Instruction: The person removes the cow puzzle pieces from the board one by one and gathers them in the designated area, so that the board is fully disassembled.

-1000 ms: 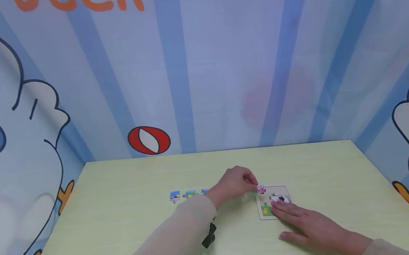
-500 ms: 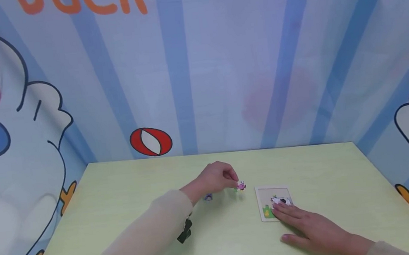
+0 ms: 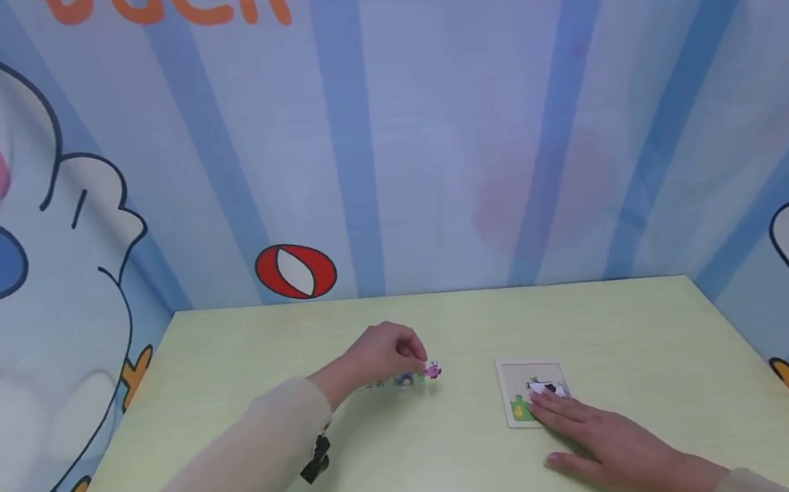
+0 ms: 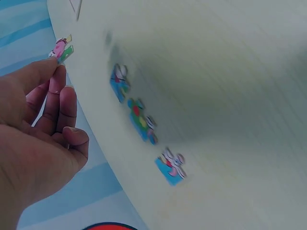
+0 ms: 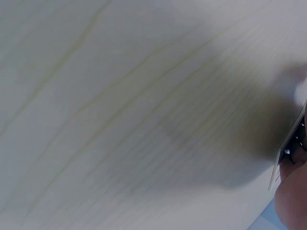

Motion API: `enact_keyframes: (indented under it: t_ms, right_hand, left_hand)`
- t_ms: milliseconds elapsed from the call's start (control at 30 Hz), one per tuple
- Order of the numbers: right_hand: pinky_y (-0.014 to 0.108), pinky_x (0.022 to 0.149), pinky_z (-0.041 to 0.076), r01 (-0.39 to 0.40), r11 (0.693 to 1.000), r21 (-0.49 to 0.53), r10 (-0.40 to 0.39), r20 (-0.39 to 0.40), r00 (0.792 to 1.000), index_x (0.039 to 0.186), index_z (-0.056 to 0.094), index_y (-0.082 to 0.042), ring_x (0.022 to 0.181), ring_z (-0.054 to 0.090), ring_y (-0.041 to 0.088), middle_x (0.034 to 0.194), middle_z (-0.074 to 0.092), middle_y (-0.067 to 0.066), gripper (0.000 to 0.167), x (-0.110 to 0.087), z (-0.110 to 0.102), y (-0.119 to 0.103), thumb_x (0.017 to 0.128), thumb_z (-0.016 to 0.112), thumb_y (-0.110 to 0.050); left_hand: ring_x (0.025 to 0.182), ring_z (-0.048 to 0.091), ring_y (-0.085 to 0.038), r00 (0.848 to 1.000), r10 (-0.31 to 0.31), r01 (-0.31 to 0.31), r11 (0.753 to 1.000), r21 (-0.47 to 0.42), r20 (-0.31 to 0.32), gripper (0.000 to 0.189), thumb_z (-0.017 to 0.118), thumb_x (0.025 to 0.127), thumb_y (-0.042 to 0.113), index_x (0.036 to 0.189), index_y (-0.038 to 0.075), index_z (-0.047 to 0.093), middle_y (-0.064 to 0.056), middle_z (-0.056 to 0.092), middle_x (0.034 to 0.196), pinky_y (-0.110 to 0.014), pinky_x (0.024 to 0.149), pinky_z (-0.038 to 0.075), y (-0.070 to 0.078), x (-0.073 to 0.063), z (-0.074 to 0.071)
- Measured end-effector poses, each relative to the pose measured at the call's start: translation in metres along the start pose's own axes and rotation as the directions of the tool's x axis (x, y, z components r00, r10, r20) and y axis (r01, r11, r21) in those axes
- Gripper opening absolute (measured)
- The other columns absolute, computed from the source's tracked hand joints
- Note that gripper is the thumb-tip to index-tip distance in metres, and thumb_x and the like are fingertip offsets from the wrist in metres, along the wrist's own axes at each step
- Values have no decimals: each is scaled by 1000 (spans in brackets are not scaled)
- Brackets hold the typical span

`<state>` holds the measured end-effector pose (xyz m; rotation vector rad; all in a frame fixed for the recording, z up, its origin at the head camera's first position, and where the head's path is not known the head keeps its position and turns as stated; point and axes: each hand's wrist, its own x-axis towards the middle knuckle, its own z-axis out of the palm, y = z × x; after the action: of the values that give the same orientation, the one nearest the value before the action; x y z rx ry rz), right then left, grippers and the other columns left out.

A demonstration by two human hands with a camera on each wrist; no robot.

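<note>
Between thumb and forefinger my left hand (image 3: 384, 351) pinches a pink and green jigsaw piece (image 4: 61, 50), held just above the table. Beneath and beside that hand lie three loose jigsaw pieces (image 4: 139, 120) with blue edges, in a row in the left wrist view; the head view hides part of them. My right hand (image 3: 605, 436) lies flat, its fingertips resting on the lower right of a small puzzle tray (image 3: 512, 370). In the tray are a piece with a black and white animal (image 3: 545, 387) and a green piece (image 3: 521, 409). The right fingers cover the tray's lower right corner.
The pale wooden table (image 3: 418, 468) ends at a blue striped curtain (image 3: 421, 155) behind it. Cartoon figures are printed on the cloth to the left and right. A black strap (image 3: 316, 459) hangs from the left wrist.
My left hand has moved left, away from the tray, carrying the pink and green jigsaw piece toward the loose pieces. The right hand has stayed on the tray.
</note>
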<state>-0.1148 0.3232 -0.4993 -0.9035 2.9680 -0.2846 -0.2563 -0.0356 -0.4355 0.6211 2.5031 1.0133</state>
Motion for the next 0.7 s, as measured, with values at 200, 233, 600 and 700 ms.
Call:
enact_keyframes:
  t_ms: [200, 233, 600, 700]
  right_hand:
    - [52, 107, 52, -3, 1000, 4, 3, 11, 1000, 164, 45, -23, 151, 46, 28, 169, 42, 0, 70, 1, 1, 1, 107, 53, -62]
    - [52, 107, 52, -5, 1000, 6, 5, 13, 1000, 164, 44, -23, 151, 46, 28, 169, 42, 0, 70, 1, 1, 1, 107, 53, -62]
    - [53, 105, 53, -2, 1000, 18, 2, 9, 1000, 165, 44, -23, 150, 47, 29, 170, 41, 1, 69, 1, 0, 0, 107, 54, -59]
    - [52, 105, 53, -1, 1000, 19, 1, 1, 1000, 164, 45, -23, 150, 47, 29, 169, 42, 1, 68, 0, 0, -1, 107, 55, -59]
  left_hand:
    - [76, 59, -14, 999, -40, 40, 999, 6, -7, 7, 82, 95, 12, 94, 15, 75, 4, 68, 83, -28, 69, 51, -17, -15, -6]
    - [77, 59, -14, 999, -47, 47, 999, 9, -8, 7, 82, 95, 12, 93, 15, 75, 4, 68, 83, -28, 69, 51, -20, -17, -7]
    - [80, 59, -16, 996, -85, 86, 995, 57, -8, 9, 83, 94, 12, 92, 16, 75, 5, 68, 84, -31, 73, 51, -42, -57, -25]
    - [80, 58, -15, 995, -102, 103, 992, 70, -25, 11, 83, 94, 12, 91, 17, 74, 5, 67, 84, -31, 73, 50, -48, -66, -30]
